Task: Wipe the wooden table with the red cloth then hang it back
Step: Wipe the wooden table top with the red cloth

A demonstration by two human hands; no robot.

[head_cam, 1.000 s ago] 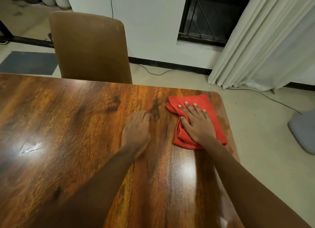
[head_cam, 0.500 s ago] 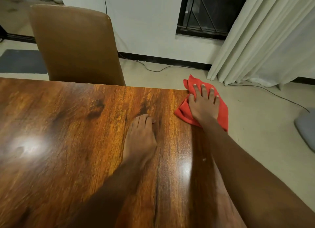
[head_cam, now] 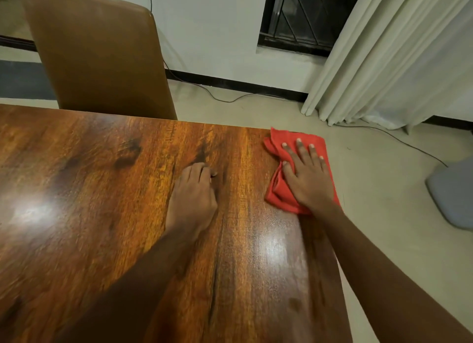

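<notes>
The right hand, flat on the red cloth, is sliding back from the table corner (wiping continues); left hand is resting loosely curled, empty.

Brown padded chair upright beyond far edge, back facing camera. White curtain hangs at right, reaching floor. Dark barred window in white wall. 1 thin cable on pale floor. Grey object, far right, unidentifiable.

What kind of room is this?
Probably a dining room at home: a wooden table with a brown chair pushed up to it, and white curtains by a window.
</notes>
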